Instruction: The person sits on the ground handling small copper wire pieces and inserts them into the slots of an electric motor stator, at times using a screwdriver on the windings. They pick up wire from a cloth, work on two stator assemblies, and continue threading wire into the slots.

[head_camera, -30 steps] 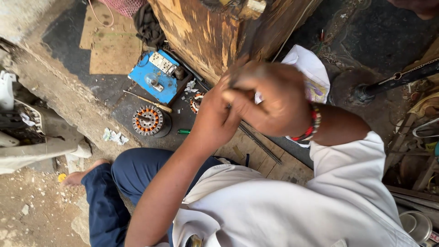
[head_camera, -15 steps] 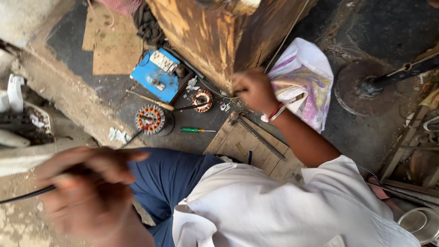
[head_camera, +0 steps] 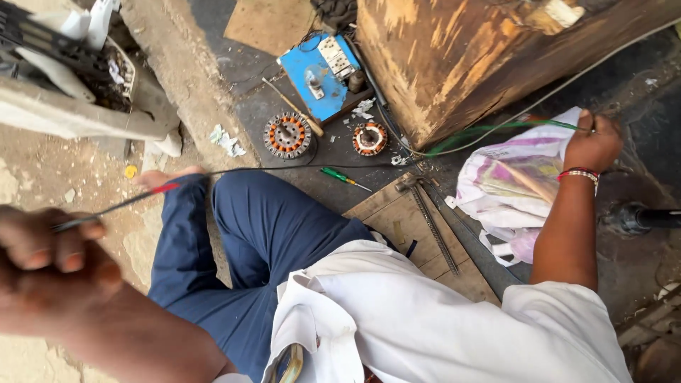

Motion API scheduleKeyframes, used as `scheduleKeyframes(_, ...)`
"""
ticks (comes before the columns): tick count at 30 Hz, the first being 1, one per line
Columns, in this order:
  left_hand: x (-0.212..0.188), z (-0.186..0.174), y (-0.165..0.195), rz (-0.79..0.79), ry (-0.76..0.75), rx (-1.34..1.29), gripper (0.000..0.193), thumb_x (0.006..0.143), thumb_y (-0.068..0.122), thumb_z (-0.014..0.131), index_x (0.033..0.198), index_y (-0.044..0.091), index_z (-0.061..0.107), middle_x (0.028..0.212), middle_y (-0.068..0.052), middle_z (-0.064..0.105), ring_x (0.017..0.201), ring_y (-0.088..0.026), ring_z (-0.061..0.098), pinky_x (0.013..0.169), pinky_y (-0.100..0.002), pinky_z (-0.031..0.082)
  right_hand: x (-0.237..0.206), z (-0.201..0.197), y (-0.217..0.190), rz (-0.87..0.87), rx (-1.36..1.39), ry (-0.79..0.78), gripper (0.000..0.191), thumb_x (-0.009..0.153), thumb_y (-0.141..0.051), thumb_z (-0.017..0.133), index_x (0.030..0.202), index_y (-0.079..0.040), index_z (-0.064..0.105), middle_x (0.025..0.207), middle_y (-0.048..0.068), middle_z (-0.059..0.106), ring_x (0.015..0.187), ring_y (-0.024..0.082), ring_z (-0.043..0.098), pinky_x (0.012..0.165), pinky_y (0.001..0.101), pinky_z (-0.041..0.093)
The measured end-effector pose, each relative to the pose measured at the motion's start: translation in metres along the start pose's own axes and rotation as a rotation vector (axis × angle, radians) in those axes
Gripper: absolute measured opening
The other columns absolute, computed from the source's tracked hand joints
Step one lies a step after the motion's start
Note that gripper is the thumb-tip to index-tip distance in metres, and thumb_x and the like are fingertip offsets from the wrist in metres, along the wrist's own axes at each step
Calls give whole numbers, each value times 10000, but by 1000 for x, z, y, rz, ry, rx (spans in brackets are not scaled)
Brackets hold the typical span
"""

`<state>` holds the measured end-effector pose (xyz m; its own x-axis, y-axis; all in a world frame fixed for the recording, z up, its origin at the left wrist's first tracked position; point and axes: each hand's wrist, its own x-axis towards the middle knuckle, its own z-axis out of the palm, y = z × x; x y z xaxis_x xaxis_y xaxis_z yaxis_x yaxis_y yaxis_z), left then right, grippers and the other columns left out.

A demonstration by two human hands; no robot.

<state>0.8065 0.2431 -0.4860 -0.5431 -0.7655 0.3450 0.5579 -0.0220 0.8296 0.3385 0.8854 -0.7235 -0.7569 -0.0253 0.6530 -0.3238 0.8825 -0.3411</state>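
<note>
My left hand (head_camera: 50, 255) is at the left edge, fingers closed on a thin dark wire (head_camera: 234, 170) with a red stretch. The wire runs right across my blue trouser leg (head_camera: 248, 234) toward the floor parts. My right hand (head_camera: 594, 142), with a beaded bracelet at the wrist, is stretched far right and grips a green wire (head_camera: 496, 130) above a white and pink plastic bag (head_camera: 511, 184). Two copper-wound motor stators (head_camera: 287, 135) (head_camera: 370, 138) lie on the dark floor between my hands.
A large worn wooden box (head_camera: 482, 57) stands at the top. A blue switch board (head_camera: 319, 74), a green-handled screwdriver (head_camera: 340, 177), a wooden board (head_camera: 397, 220) with a metal bar (head_camera: 433, 227) and a cardboard sheet (head_camera: 266, 25) lie around. A stand base (head_camera: 638, 216) is at right.
My hands, together near the box a second ago, have drawn far apart. The left one swung out to the left with the wire, the right one reached right over the bag.
</note>
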Motion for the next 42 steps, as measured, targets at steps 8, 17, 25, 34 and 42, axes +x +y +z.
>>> scheduleKeyframes(8, 0, -20, 10, -1, 98, 154, 221, 1208, 91, 429, 1315, -60, 550, 777, -122, 537, 542, -137, 463, 676, -364, 588, 18, -24, -23, 871, 672, 30, 444, 1102, -476, 601, 908, -87, 692, 643, 68, 593, 512, 182, 583, 473, 319, 437)
scheduleKeyframes(17, 4, 1, -35, -185, 70, 258, 206, 1161, 23, 464, 1312, -61, 575, 746, -76, 554, 591, -108, 511, 589, -276, 558, -26, -78, -148, 474, 776, -722, 192, 1153, -167, 638, 1140, 19, 682, 908, 105, 705, 753, 142, 690, 681, 265, 565)
scheduleKeyframes(25, 7, -20, -6, -72, 139, 496, 194, 1144, 36, 494, 1266, -71, 599, 722, -20, 485, 539, -71, 426, 442, -220, 357, -31, -76, -250, 187, 911, -1019, 325, 1032, -125, 597, 1301, 48, 656, 1141, 137, 735, 1049, 183, 717, 876, 291, 586)
scheduleKeyframes(34, -4, -10, 30, -97, 121, 597, 380, 1244, 278, 453, 1329, -63, 596, 625, -67, 503, 455, -90, 417, 497, -260, 439, -37, -85, -276, 204, 1116, -610, 91, 1157, 22, 628, 1158, 101, 674, 1054, 142, 709, 972, 177, 706, 933, 309, 587)
scheduleKeyframes(42, -2, 20, 14, -263, -32, 417, 333, 1221, 189, 462, 1384, -63, 607, 660, -80, 600, 431, -93, 483, 435, -225, 372, -29, -114, -296, 216, 1211, -679, 577, 1006, 98, 503, 1555, -28, 379, 1064, 150, 703, 959, 184, 722, 913, 326, 611)
